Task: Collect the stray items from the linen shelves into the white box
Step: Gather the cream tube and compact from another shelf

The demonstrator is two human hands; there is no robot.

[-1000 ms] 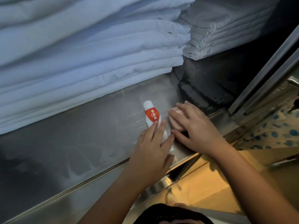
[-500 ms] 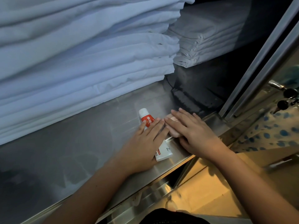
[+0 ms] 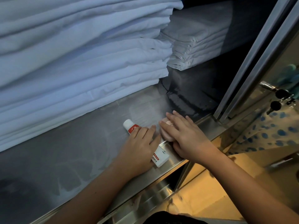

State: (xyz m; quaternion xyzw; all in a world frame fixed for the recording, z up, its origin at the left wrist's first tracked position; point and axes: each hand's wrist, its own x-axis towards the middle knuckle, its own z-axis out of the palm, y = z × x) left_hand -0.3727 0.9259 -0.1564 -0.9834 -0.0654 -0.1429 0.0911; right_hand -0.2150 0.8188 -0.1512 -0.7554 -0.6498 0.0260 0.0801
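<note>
Tube (image 3: 133, 127), white with a red band and white cap, lies on the steel shelf (image 3: 64, 151) near its front edge, cap pointing toward the linen. The left hand (image 3: 142, 147) rests flat on top of it, fingers nearly straight, covering its middle. The cap end shows beyond the fingertips, and the flat tail sticks out by the thumb at the shelf lip. Just to the right, touching the shelf edge, sits a small round pink item (image 3: 168, 136). The right hand (image 3: 186, 138) lies over it with fingers stretched out and thumb at its near side by the lip. A tall stack of folded white linen (image 3: 72, 62) fills the shelf behind. A smaller stack (image 3: 194, 50) sits further right.
</note>
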